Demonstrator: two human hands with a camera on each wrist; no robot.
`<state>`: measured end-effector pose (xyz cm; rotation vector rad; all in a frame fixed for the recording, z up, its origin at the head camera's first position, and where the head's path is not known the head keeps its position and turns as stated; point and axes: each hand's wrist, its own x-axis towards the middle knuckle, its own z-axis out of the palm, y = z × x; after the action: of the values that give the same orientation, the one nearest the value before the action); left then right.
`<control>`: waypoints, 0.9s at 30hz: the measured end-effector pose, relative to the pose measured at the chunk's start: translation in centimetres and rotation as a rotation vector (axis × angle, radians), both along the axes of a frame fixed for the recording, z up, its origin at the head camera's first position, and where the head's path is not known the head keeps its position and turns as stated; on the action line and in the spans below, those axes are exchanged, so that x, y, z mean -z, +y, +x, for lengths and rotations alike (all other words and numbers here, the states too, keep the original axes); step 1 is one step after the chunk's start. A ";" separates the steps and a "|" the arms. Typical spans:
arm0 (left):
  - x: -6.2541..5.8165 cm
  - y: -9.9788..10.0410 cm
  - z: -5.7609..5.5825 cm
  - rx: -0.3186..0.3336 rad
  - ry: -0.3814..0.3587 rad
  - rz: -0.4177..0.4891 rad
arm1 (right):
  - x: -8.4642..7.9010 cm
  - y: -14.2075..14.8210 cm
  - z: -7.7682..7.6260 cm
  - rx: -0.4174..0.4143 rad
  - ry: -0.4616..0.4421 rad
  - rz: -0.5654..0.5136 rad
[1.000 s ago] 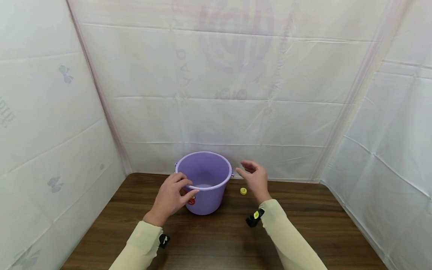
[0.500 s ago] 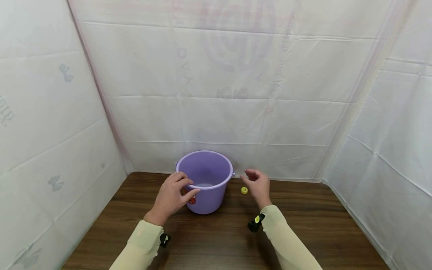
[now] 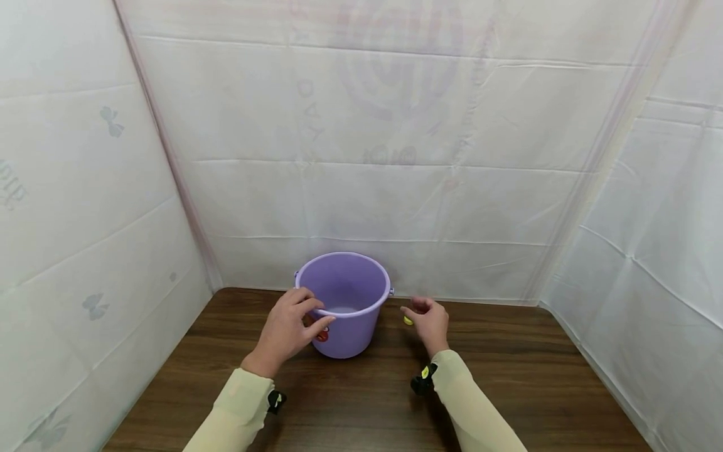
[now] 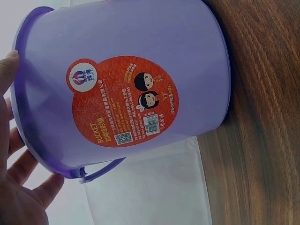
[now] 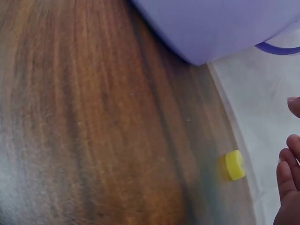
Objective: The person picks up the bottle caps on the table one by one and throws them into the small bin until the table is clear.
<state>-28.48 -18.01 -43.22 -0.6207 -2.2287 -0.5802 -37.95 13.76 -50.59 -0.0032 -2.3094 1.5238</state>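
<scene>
A purple bucket (image 3: 344,336) stands upright on the wooden table, a red label (image 4: 124,101) on its side. My left hand (image 3: 286,323) holds its near-left rim, thumb outside and fingers over the edge. To the right of the bucket lies a small round yellow piece (image 5: 235,165) that looks like a bottle cap. My right hand (image 3: 430,321) hovers right beside it, thumb and fingers apart with nothing between them. In the head view the thumb partly covers the yellow piece (image 3: 408,321).
White sheeting (image 3: 361,201) walls in the table (image 3: 339,408) at the back and both sides. The bucket stands close to the back sheet. Its purple handle (image 4: 105,171) hangs behind it. Each wrist wears a black camera (image 3: 423,380).
My right hand has come down and toward me, to the yellow piece, its thumb and fingers drawing closer together. My left hand and the bucket have stayed in place.
</scene>
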 end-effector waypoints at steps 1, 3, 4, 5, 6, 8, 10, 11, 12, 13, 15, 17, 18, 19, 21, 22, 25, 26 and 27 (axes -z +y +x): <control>0.0 0.0 0.0 0.000 0.001 0.000 | 0.2 0.0 0.0 0.001 -0.005 0.007; 0.0 0.0 0.0 0.000 -0.001 0.000 | 0.7 0.0 -0.1 0.007 -0.008 0.024; 0.0 0.0 -0.1 0.000 -0.001 0.000 | 0.9 0.0 -0.1 0.009 -0.003 0.030; 0.0 0.0 -0.1 0.000 -0.001 -0.001 | 1.1 0.0 -0.2 0.013 0.000 0.028; 0.0 0.0 -0.1 -0.001 -0.001 -0.002 | 1.4 0.0 -0.2 0.020 0.003 0.031; 0.0 0.0 -0.1 -0.002 -0.002 -0.002 | 1.8 -0.1 -0.3 0.032 0.008 0.038; 0.0 0.0 -0.2 -0.003 0.000 -0.001 | 2.1 -0.1 -0.5 0.038 0.004 0.036; 0.0 0.0 -0.2 -0.003 0.000 -0.001 | 2.2 -0.1 -0.5 0.042 -0.004 0.037; 0.0 0.0 -0.2 -0.004 0.001 -0.002 | 2.3 -0.2 -0.5 0.045 -0.013 0.038; 0.0 0.0 -0.2 -0.003 0.001 -0.002 | 2.4 -0.2 -0.5 0.048 -0.024 0.041; 0.0 0.0 -0.2 -0.001 0.003 -0.004 | 2.6 -0.2 -0.5 0.056 -0.053 0.051; 0.0 0.0 -0.1 0.002 0.005 -0.004 | 2.9 -0.1 -0.6 0.062 -0.080 0.066; 0.0 0.0 -0.2 0.002 0.007 -0.004 | 3.0 -0.1 -0.6 0.063 -0.089 0.071; 0.1 0.0 -0.1 0.003 0.008 -0.003 | 3.2 -0.1 -0.6 0.064 -0.096 0.079; 0.1 0.0 -0.1 0.004 0.008 -0.003 | 3.5 0.0 -0.7 0.068 -0.107 0.086; 0.1 0.0 -0.1 0.005 0.007 -0.002 | 3.6 0.0 -0.8 0.070 -0.106 0.085; 0.2 -0.1 -0.1 0.002 0.009 -0.006 | 3.8 -0.1 -1.0 0.080 -0.111 0.091; 0.2 -0.1 -0.1 0.002 0.010 -0.006 | 3.8 -0.2 -1.1 0.083 -0.117 0.093; 0.2 -0.1 -0.1 0.000 0.011 -0.006 | 3.8 -0.3 -1.1 0.083 -0.120 0.096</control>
<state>-28.59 -18.15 -43.40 -0.6255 -2.2210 -0.5682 -39.09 13.45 -54.38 -0.1684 -2.4411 1.4066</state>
